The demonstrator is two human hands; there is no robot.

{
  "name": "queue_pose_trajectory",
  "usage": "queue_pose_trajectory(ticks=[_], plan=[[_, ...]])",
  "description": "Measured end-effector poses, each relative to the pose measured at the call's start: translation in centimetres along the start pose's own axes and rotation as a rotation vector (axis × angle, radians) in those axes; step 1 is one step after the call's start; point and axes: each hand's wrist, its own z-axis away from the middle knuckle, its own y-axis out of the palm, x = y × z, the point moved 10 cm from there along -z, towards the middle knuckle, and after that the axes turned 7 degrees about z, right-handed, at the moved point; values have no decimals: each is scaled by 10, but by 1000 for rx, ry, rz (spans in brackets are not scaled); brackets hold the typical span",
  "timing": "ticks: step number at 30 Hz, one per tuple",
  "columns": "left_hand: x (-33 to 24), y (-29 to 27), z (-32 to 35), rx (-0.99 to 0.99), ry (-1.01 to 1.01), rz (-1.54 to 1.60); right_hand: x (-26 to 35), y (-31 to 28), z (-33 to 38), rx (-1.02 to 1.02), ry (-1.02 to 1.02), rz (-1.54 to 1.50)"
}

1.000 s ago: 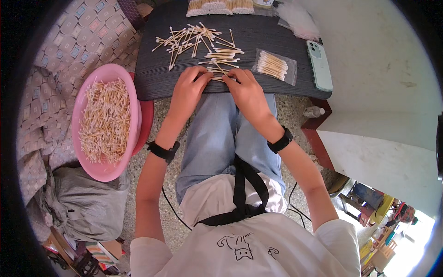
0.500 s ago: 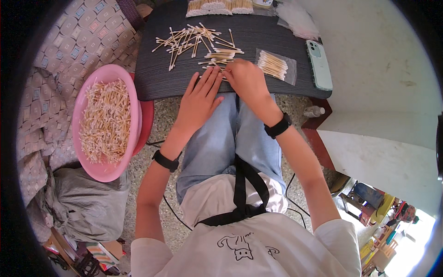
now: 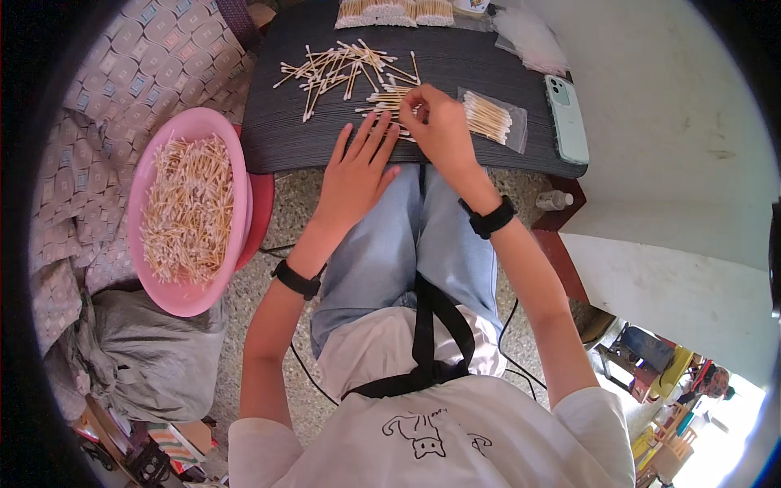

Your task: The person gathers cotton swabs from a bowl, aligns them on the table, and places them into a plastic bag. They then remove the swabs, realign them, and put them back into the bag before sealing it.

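On the dark table (image 3: 277, 130), a group of cotton swabs (image 3: 384, 100) lies roughly side by side. My left hand (image 3: 350, 175) rests palm down at its near side, fingers stretched out and touching the swabs there. Over the right part of the same group, my right hand (image 3: 446, 128) has its thumb and fingers curled into a pinch. Whatever may be between those fingertips is hidden. Beyond both hands spreads a loose, criss-crossed heap of swabs (image 3: 338, 67). Just right of my right hand lies a clear bag of swabs (image 3: 488, 118), packed in a neat row.
A pink basin (image 3: 238, 167) heaped with swabs stands left of the table. Bundled swabs (image 3: 394, 11) line the far edge, near clear plastic bags (image 3: 533, 39). A pale green phone (image 3: 567, 120) lies at the right edge; a wall rises beyond. A bottle (image 3: 555, 200) stands below.
My right hand has lifted slightly away from my left hand and shifted right, its fingers now curled. My left hand stays flat by the swabs. The whole view has shifted slightly.
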Motion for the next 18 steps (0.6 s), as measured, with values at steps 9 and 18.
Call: queue_pose_trajectory(ticks=[9,18], plan=[[9,-17,1,-154,-55,199,-5,-4,10,91,-190,174],[8,-14,-10,-112,-7,141,12,4,17,67,-229,293]])
